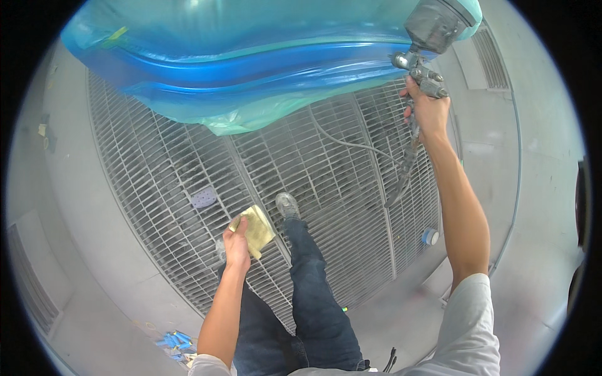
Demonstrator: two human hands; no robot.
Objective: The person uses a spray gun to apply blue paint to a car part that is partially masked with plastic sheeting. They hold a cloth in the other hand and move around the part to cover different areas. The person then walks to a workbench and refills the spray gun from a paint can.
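Note:
My right hand (427, 113) is closed around the handle of a spray gun (421, 70), held up at the right end of a blue painted panel (263, 70). A dark, translucent cup (438, 25) tops the gun. From below the grip a hose (403, 178) hangs down. My left hand (237, 241) pinches a folded yellow cloth (258, 232) low over the floor, well away from the panel. Greenish translucent masking film (244, 119) surrounds the panel above and below its blue band.
Metal floor grating (301, 156) lies under my feet. On it rest a purple perforated pad (203, 197) and, at the right, a roll of tape (430, 236). Blue scraps (175, 340) lie at lower left. The hose trails across the grating. Pale walls with vents (489, 59) stand around.

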